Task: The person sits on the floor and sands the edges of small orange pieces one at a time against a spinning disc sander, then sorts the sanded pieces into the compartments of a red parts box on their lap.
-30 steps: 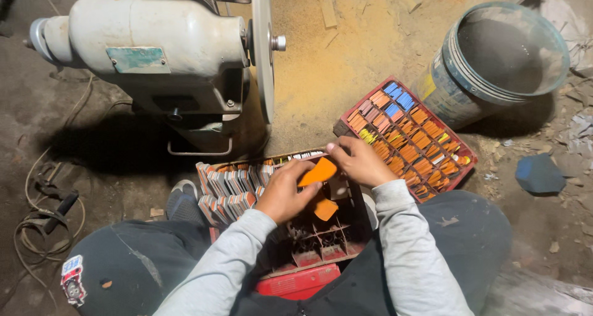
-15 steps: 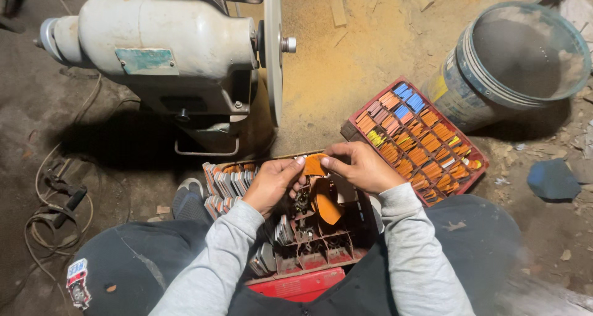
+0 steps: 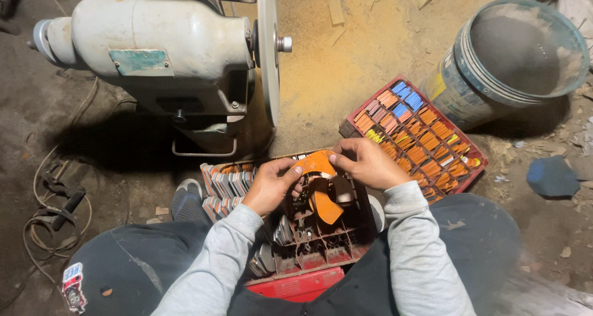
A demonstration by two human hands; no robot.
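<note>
My left hand point(image 3: 270, 185) and my right hand point(image 3: 365, 161) together grip a flat orange piece point(image 3: 315, 164) over a dark divided crate point(image 3: 321, 242) that rests between my knees. A second orange piece point(image 3: 323, 207) lies in the crate just below the hands. The crate's left side holds rows of grey and white flat pieces point(image 3: 227, 181). Just beyond my right hand sits a red tray point(image 3: 415, 134) packed with orange pieces and a few blue ones.
A grey motor with a thin vertical disc point(image 3: 268, 50) stands on the dirt floor ahead, sawdust beside it. A large round bucket point(image 3: 513, 56) stands at the upper right. Cables point(image 3: 55, 211) coil at the left. A blue object point(image 3: 551, 176) lies at the right.
Both hands have shifted slightly away from me and up with the orange piece. The camera view has tilted a little, so the motor and bucket sit lower in the picture.
</note>
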